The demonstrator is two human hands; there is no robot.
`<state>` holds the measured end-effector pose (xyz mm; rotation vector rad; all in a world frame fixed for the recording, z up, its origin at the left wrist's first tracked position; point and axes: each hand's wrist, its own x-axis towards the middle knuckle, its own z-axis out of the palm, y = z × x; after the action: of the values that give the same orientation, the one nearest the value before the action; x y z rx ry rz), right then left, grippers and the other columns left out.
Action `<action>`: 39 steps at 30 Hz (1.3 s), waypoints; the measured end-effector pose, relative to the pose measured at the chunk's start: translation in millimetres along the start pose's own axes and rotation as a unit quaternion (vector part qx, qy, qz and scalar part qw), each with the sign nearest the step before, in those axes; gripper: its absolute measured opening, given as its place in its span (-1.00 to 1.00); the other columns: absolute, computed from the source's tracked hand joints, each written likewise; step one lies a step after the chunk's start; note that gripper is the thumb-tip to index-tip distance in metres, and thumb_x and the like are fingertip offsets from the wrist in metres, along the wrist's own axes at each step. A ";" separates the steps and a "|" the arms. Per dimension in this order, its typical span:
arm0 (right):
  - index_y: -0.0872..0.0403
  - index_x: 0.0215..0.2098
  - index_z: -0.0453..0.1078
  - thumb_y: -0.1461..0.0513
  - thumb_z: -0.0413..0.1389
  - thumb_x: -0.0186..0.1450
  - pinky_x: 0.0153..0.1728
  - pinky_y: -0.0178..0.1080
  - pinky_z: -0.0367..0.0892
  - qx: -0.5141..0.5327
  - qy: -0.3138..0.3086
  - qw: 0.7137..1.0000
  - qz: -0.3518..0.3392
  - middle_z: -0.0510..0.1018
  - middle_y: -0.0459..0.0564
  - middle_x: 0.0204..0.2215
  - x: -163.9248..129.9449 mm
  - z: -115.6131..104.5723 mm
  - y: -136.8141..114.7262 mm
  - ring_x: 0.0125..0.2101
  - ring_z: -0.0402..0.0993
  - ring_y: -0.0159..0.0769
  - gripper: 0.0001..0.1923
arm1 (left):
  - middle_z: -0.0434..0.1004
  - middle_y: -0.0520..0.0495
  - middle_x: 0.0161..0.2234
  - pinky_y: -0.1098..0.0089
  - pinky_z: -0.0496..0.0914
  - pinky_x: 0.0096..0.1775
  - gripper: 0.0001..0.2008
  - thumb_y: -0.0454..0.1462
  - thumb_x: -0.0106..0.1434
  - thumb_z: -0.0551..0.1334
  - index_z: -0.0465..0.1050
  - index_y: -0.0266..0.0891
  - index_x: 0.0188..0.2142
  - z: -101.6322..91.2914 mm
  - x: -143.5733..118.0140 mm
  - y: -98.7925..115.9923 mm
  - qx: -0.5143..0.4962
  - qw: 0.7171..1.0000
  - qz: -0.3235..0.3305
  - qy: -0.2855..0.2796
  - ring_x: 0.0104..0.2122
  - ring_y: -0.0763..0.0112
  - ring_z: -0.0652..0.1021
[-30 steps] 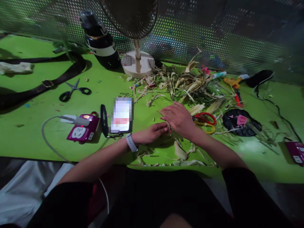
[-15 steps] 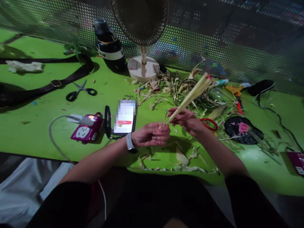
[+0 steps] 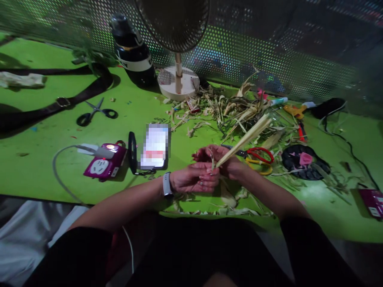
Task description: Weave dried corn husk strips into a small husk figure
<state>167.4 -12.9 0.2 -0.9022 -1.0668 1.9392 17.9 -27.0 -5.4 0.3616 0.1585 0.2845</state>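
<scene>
Green table point(image 3: 44, 159) holds scraps point(image 3: 233, 107), scissors point(image 3: 254, 154) and a phone point(image 3: 154, 146). Both hands meet above it: left hand point(image 3: 196, 181) and right hand point(image 3: 221, 159) pinch a long pale leaf point(image 3: 248, 135) that points up right.

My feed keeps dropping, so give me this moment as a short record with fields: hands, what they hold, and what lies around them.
left hand: closed in a grip on the near end of the husk strip
right hand: closed on the same strip, just behind the left
husk strip: pale, long, pointing up and away to the right
table: green
near right hand: red scissors, husk pile
near left hand: phone, purple power strip
far side: black scissors, fan base, black bottle
</scene>
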 end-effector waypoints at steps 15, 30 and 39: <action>0.03 -0.39 0.47 0.22 0.13 0.22 -0.25 -0.21 0.39 -0.438 0.213 0.806 -0.336 0.57 -0.03 -0.37 3.2 -25.6 25.4 -0.31 0.48 -0.31 -0.92 | 0.27 0.07 -0.55 0.50 0.22 -0.43 -0.75 -0.15 0.26 0.15 0.28 -0.27 -0.46 -23.5 11.1 13.3 0.312 0.862 0.225 0.329 -0.53 0.56 0.30; -0.06 -0.12 0.41 0.34 0.05 0.27 -0.07 -0.15 0.21 -0.705 0.032 0.525 -0.475 0.59 -0.07 -0.18 -7.1 -39.5 3.2 -0.10 0.43 -0.30 -0.74 | 0.39 0.02 -0.46 0.43 0.23 -0.37 -0.90 -0.30 0.27 0.05 0.31 -0.25 -0.31 -11.9 4.5 10.7 0.625 0.673 0.205 0.338 -0.47 0.47 0.36; -0.03 -0.25 0.37 0.33 0.00 0.27 0.05 -0.06 0.14 -0.654 0.114 0.601 -0.446 0.53 -0.13 -0.43 1.2 -36.3 5.5 -0.35 0.43 -0.31 -0.83 | 0.46 0.00 -0.46 0.40 0.39 -0.31 -0.77 -0.13 0.30 0.07 0.28 -0.26 -0.30 -11.3 5.5 10.2 0.457 0.837 0.191 0.233 -0.45 0.47 0.50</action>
<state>195.7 -0.6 -19.8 -0.9011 -2.1949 -0.0543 18.3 -12.5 -12.7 1.2900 0.7209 0.6923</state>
